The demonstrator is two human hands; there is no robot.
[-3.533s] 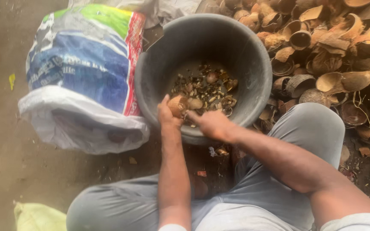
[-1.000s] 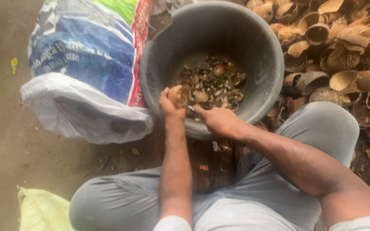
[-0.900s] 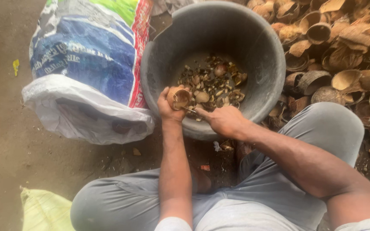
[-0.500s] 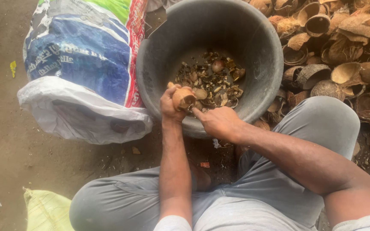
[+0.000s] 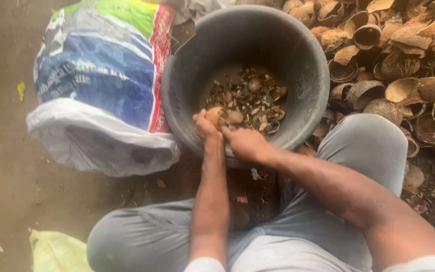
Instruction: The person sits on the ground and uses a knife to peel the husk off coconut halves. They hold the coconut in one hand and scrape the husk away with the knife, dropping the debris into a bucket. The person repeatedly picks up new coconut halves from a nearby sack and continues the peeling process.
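A dark grey plastic tub (image 5: 298, 55) stands on the ground between my knees, its bottom covered with brown peelings and small nut pieces (image 5: 250, 103). My left hand (image 5: 206, 126) grips a small round pale-brown nut (image 5: 214, 115) over the tub's near rim. My right hand (image 5: 245, 143) is closed right beside it, touching the nut; whatever it holds is hidden by the fingers. Both forearms reach forward over my grey trousers.
A full woven sack (image 5: 101, 85) in blue, green, red and white lies left of the tub. A heap of empty coconut shells (image 5: 393, 60) fills the right side. A yellow-green bag (image 5: 56, 252) lies at the lower left on the dirt floor.
The hands stay together at the tub's near rim, working the nut. The view has shifted slightly; nothing was let go.
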